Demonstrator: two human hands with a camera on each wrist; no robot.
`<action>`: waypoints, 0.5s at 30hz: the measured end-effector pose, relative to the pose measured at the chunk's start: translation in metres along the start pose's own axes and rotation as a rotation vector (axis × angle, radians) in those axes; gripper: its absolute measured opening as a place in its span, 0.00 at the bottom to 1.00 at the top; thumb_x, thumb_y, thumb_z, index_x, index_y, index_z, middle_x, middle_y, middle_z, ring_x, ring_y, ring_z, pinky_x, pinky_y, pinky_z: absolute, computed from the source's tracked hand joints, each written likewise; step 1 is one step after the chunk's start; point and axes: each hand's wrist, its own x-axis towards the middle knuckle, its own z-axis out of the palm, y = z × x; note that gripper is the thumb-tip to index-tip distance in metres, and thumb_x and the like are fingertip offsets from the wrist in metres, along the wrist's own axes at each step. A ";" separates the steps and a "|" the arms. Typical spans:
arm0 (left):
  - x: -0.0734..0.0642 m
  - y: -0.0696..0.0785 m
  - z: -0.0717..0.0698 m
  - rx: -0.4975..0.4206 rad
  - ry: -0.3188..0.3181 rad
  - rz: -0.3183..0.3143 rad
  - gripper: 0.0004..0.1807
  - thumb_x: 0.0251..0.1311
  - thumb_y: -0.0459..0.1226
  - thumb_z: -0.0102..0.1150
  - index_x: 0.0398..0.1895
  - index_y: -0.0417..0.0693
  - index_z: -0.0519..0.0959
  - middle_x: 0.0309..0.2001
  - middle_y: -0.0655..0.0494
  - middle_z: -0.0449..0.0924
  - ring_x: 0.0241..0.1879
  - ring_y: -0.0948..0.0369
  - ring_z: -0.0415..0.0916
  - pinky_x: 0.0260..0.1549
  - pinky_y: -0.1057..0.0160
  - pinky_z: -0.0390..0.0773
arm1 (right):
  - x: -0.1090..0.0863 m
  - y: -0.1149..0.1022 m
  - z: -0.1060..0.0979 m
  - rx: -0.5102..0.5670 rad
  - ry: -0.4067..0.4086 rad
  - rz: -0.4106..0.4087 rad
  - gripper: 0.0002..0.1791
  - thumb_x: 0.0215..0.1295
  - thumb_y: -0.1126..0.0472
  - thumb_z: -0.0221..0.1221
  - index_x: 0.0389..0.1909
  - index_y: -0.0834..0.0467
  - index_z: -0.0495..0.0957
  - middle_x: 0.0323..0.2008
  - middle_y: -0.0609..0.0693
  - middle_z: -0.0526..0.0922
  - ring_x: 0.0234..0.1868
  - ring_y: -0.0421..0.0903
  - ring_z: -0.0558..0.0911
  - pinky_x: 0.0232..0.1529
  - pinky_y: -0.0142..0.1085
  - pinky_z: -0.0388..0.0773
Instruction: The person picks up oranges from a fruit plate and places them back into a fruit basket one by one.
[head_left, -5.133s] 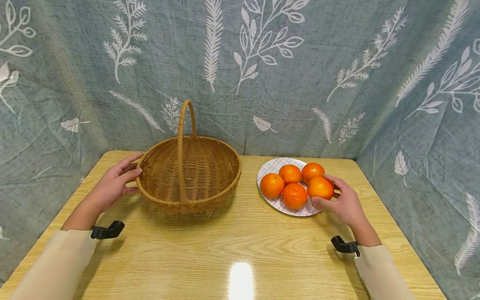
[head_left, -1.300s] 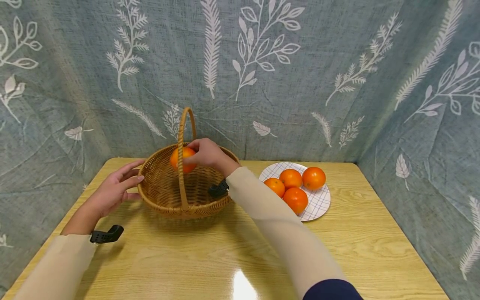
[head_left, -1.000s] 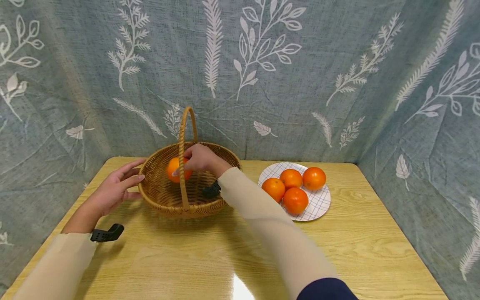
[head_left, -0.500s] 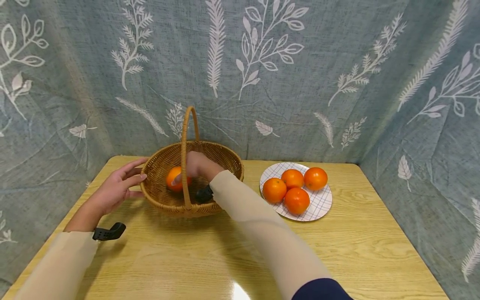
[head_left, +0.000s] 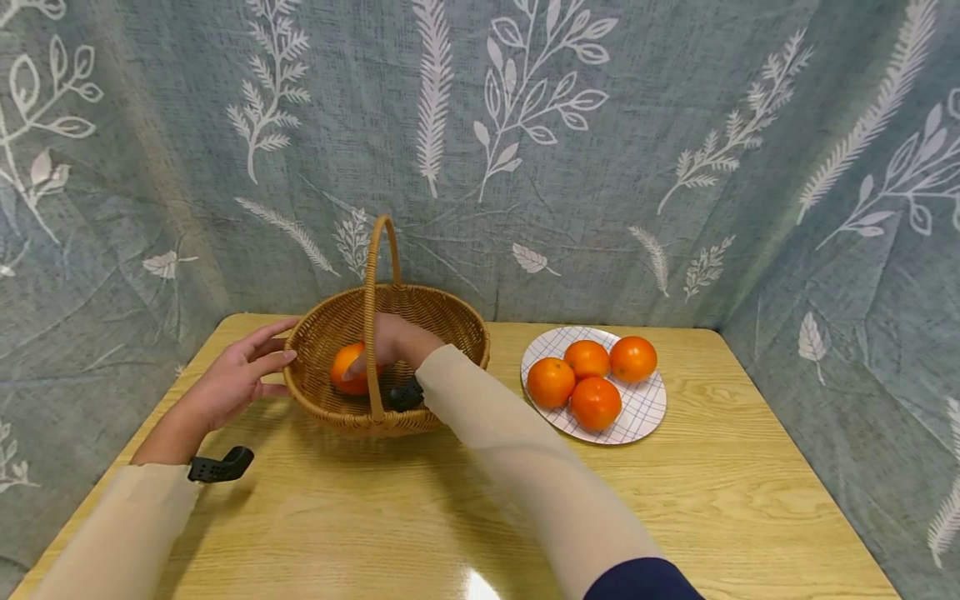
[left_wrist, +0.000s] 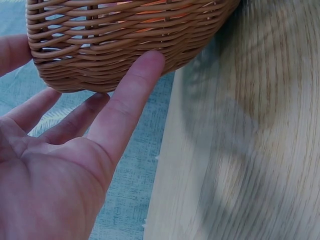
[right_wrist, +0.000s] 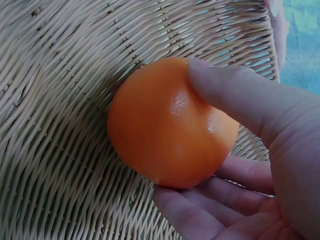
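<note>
Inside the wicker basket (head_left: 450, 312), my right hand (head_left: 393, 337) holds an orange (head_left: 347, 368) low down. In the right wrist view the thumb lies on one side of the orange (right_wrist: 165, 125) and the fingers lie on the other, against the woven wall. The basket's upright handle partly hides this hand in the head view. My left hand (head_left: 236, 377) touches the left side of the basket with its fingers extended. Its thumb (left_wrist: 130, 95) presses the outer weave in the left wrist view.
A round white checked plate (head_left: 647, 412) stands to the right of the basket with several oranges (head_left: 596, 404) on it. Both stand toward the back of the wooden table (head_left: 337, 517). A patterned grey-blue curtain (head_left: 585, 200) encloses the back and sides.
My right hand took an orange from the plate's right side and carried it left into the basket. Over the last second it sank lower there. My left hand stayed at the rim.
</note>
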 end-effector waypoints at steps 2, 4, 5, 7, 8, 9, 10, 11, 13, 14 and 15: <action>0.001 0.000 0.001 -0.006 -0.001 0.001 0.36 0.80 0.39 0.49 0.84 0.51 0.47 0.63 0.60 0.67 0.53 0.67 0.82 0.43 0.59 0.88 | -0.001 0.001 0.001 -0.008 0.004 -0.007 0.24 0.59 0.42 0.73 0.44 0.55 0.79 0.43 0.48 0.77 0.44 0.45 0.76 0.43 0.35 0.75; 0.002 -0.001 0.001 -0.011 -0.003 0.004 0.36 0.80 0.39 0.49 0.84 0.51 0.47 0.63 0.59 0.67 0.53 0.67 0.82 0.43 0.58 0.88 | -0.002 0.002 0.000 -0.031 0.009 -0.023 0.22 0.59 0.43 0.73 0.40 0.54 0.80 0.39 0.47 0.76 0.41 0.44 0.75 0.40 0.34 0.74; 0.002 -0.001 0.001 -0.011 -0.004 0.004 0.36 0.80 0.39 0.49 0.84 0.51 0.47 0.63 0.59 0.67 0.53 0.67 0.82 0.43 0.59 0.88 | -0.002 0.003 0.000 -0.038 0.006 -0.023 0.21 0.60 0.42 0.73 0.38 0.54 0.80 0.38 0.46 0.76 0.39 0.44 0.74 0.39 0.34 0.73; 0.002 -0.001 0.001 -0.006 -0.008 0.003 0.36 0.80 0.39 0.49 0.84 0.52 0.47 0.63 0.60 0.68 0.53 0.67 0.81 0.43 0.59 0.88 | -0.003 0.004 -0.001 -0.070 -0.002 -0.032 0.19 0.61 0.42 0.72 0.33 0.53 0.80 0.33 0.45 0.74 0.35 0.43 0.73 0.36 0.33 0.71; 0.002 -0.001 0.001 -0.004 -0.009 0.001 0.36 0.80 0.40 0.49 0.84 0.52 0.47 0.63 0.60 0.67 0.53 0.67 0.81 0.43 0.59 0.88 | -0.004 0.004 -0.002 -0.081 -0.006 -0.036 0.19 0.61 0.41 0.71 0.30 0.53 0.80 0.31 0.45 0.73 0.33 0.42 0.72 0.35 0.32 0.70; 0.002 -0.001 0.001 -0.004 -0.010 -0.001 0.36 0.80 0.40 0.48 0.84 0.52 0.46 0.63 0.60 0.67 0.53 0.67 0.81 0.44 0.59 0.88 | -0.004 0.005 -0.003 -0.090 -0.005 -0.043 0.19 0.61 0.42 0.71 0.28 0.52 0.79 0.29 0.44 0.73 0.32 0.42 0.72 0.33 0.32 0.70; 0.002 -0.001 0.001 -0.001 -0.010 -0.003 0.36 0.80 0.40 0.48 0.85 0.52 0.46 0.63 0.60 0.67 0.53 0.68 0.81 0.44 0.59 0.88 | -0.005 0.006 -0.004 -0.094 -0.007 -0.044 0.20 0.61 0.42 0.71 0.25 0.52 0.78 0.26 0.44 0.72 0.30 0.42 0.70 0.32 0.32 0.68; 0.002 -0.001 0.001 0.000 -0.011 -0.005 0.36 0.80 0.40 0.48 0.85 0.52 0.46 0.63 0.60 0.67 0.53 0.68 0.81 0.44 0.60 0.88 | -0.006 0.008 -0.005 -0.094 -0.009 -0.046 0.21 0.62 0.42 0.71 0.23 0.52 0.77 0.23 0.44 0.69 0.27 0.41 0.68 0.30 0.32 0.66; 0.002 -0.001 0.000 -0.005 -0.008 -0.004 0.36 0.80 0.40 0.48 0.84 0.51 0.46 0.63 0.59 0.67 0.53 0.68 0.81 0.43 0.60 0.88 | -0.008 0.011 -0.007 -0.085 0.002 -0.068 0.20 0.62 0.43 0.71 0.22 0.52 0.79 0.21 0.43 0.69 0.25 0.41 0.67 0.29 0.32 0.65; 0.002 -0.001 0.000 -0.005 -0.008 -0.003 0.36 0.80 0.40 0.48 0.84 0.51 0.46 0.63 0.60 0.67 0.53 0.68 0.81 0.43 0.60 0.88 | -0.010 0.013 -0.009 -0.069 0.004 -0.072 0.20 0.62 0.43 0.71 0.23 0.53 0.80 0.20 0.43 0.68 0.25 0.41 0.65 0.28 0.32 0.64; 0.002 -0.001 0.000 -0.005 -0.007 -0.002 0.36 0.80 0.40 0.48 0.84 0.51 0.46 0.63 0.59 0.67 0.53 0.68 0.81 0.43 0.60 0.88 | -0.011 0.015 -0.010 -0.054 0.014 -0.080 0.18 0.62 0.44 0.72 0.26 0.54 0.82 0.21 0.42 0.69 0.25 0.40 0.66 0.29 0.31 0.65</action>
